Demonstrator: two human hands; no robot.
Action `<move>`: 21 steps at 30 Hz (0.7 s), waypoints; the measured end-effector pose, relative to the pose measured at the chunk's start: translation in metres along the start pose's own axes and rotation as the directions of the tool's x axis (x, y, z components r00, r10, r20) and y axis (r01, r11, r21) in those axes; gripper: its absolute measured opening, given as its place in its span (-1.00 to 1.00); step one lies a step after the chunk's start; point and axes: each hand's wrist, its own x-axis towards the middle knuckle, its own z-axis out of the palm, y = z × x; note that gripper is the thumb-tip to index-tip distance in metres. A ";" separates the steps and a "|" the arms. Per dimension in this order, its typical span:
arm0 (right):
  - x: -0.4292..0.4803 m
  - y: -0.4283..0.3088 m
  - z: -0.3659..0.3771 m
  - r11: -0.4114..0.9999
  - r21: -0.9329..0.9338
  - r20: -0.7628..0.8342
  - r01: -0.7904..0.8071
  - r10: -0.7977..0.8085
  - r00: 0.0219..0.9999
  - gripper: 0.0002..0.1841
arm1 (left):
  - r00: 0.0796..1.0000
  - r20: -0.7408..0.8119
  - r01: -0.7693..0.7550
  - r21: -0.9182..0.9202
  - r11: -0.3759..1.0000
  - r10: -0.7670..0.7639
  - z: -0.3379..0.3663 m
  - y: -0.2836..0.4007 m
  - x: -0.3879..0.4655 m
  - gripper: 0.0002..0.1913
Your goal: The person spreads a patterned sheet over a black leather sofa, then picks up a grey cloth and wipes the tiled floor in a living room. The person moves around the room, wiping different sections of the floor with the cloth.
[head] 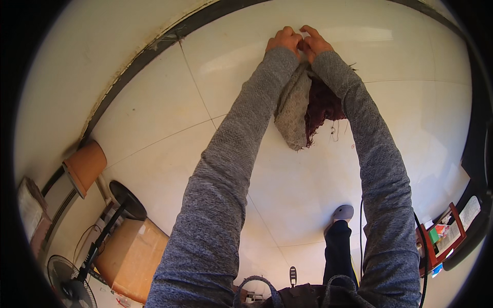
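Both arms, in grey knit sleeves, reach far forward over the pale floor. My left hand (285, 39) and my right hand (315, 41) meet with curled fingers, their thumbs close together. They grip the upper end of a cloth (294, 111), though the exact pinch point is hidden behind the hands and wrists. One face of the cloth is beige-grey and knit-like. The other face, a dark maroon layer (325, 102), has frayed edges and loose threads. The cloth's lower end narrows to a ragged tip towards me, and my right sleeve covers part of its right side.
A dark skirting strip (127, 73) borders the tiled floor (161, 100). At left are an orange-brown plant pot (85, 167), a black pedestal fan (73, 288) and a wooden box (131, 258). A red-framed rack (443, 238) with papers stands right. My shoe (343, 212) shows below.
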 end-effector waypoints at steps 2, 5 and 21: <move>0.006 -0.008 -0.004 0.993 0.065 0.172 -0.099 0.086 0.981 -0.71 | 0.999 0.012 0.052 -0.105 0.993 -0.051 -0.003 -0.008 -0.006 -0.81; 0.008 0.040 0.026 0.919 0.346 0.070 -0.189 0.175 0.982 -0.82 | 0.996 -0.009 0.077 -0.310 0.948 -0.084 0.008 0.007 0.007 -0.76; 0.015 -0.002 0.026 0.405 0.850 0.135 -0.337 0.451 0.882 -0.66 | 0.985 0.095 0.154 -0.109 0.982 -0.144 0.002 0.001 -0.001 -0.49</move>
